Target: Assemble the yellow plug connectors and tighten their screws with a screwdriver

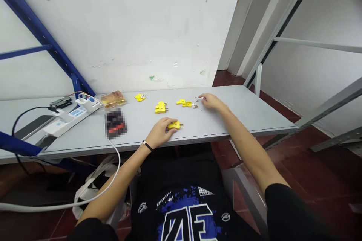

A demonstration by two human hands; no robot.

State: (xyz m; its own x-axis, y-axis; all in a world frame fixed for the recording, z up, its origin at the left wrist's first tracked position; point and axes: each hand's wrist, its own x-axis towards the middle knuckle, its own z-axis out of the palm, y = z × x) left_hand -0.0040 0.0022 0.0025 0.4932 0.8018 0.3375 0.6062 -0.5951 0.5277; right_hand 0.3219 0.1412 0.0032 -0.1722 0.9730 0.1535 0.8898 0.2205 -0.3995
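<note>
1. Plug (175, 124), yellow moulded plastic with slim metal prongs, is lying at 3 o'clock from the left hand (161, 131), whose fingers are grasping it.
2. Right hand (210, 101) is curling beside tiny pieces (197, 100) at its 9 o'clock; its grip I cannot tell.
3. Hollow yellow shell (186, 104) is lying farther toward 9 o'clock.

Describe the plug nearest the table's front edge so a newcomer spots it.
Start at the front edge of the grey table. Just behind it, the left hand holds the yellow plug, its metal pins pointing right. Unlike the other yellow pieces farther back, this one has a hand on it.
</note>
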